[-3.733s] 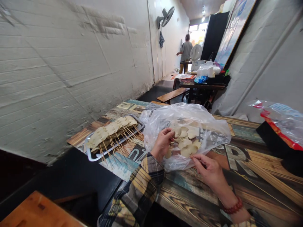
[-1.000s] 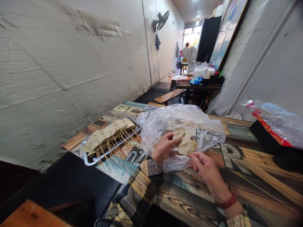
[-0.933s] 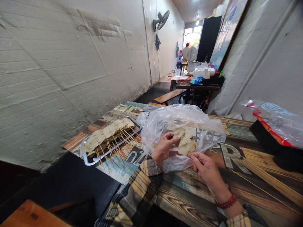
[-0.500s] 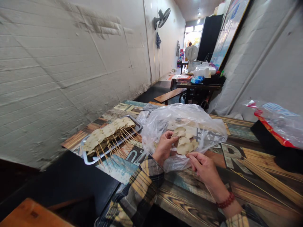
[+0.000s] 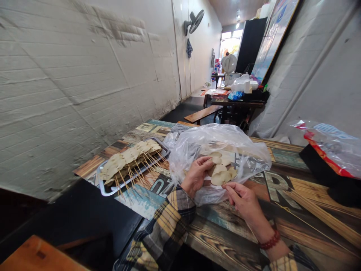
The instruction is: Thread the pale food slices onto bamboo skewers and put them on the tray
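Note:
My right hand (image 5: 244, 199) pinches a thin bamboo skewer (image 5: 225, 184) just below the pale, thin, round food slices (image 5: 220, 176) threaded on it. Its lower length passes under my palm. My left hand (image 5: 195, 175) closes thumb and fingers on the edge of a pale slice (image 5: 216, 157) at the far end of the skewer. Both hands are over the mouth of a clear plastic bag (image 5: 187, 146), where more pale slices show through the film. To the left, a metal tray (image 5: 108, 192) bears a pile of skewered slices (image 5: 131, 158), their sticks pointing toward me.
A bundle of bare skewers (image 5: 324, 214) lies on the patterned wooden table (image 5: 220, 246) at right. Behind it is a black box (image 5: 316, 158) with red-edged plastic packaging (image 5: 335, 150). A bench (image 5: 204, 113) and a cluttered table (image 5: 239, 101) stand farther back; a person is in the distance.
The fingers of my left hand have shifted slightly along the slice, reaching a little farther right. My right hand stays on the skewer, almost still.

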Available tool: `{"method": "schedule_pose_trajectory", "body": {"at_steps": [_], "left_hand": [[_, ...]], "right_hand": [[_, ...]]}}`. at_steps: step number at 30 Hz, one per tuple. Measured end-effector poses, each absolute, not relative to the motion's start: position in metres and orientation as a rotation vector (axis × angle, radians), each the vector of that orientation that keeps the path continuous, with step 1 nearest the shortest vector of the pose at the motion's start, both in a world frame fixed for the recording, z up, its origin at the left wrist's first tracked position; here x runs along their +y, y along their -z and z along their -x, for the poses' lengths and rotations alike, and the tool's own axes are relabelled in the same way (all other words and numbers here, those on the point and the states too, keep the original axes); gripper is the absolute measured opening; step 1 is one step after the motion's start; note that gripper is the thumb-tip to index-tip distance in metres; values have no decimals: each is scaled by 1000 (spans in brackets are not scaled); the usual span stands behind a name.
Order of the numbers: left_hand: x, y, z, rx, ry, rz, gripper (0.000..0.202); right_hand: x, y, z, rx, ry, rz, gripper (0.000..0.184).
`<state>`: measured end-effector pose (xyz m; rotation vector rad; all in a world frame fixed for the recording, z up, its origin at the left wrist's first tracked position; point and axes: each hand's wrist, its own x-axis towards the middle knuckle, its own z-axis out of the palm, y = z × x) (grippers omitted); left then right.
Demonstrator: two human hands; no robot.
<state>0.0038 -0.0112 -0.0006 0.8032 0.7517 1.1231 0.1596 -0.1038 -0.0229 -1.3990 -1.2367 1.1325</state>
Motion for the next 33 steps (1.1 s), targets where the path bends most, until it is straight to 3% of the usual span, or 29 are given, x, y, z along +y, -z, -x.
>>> {"method": "schedule_pose_trajectory", "body": {"at_steps": [21, 33], "left_hand": [[-10, 4, 3, 943, -935, -989, 46], [-10, 0, 2, 772, -864, -806, 41]], "right_hand": [[-105, 23, -165, -1615, -595, 1516, 46], [-105, 27, -166, -1664, -538, 1533, 43]]}}
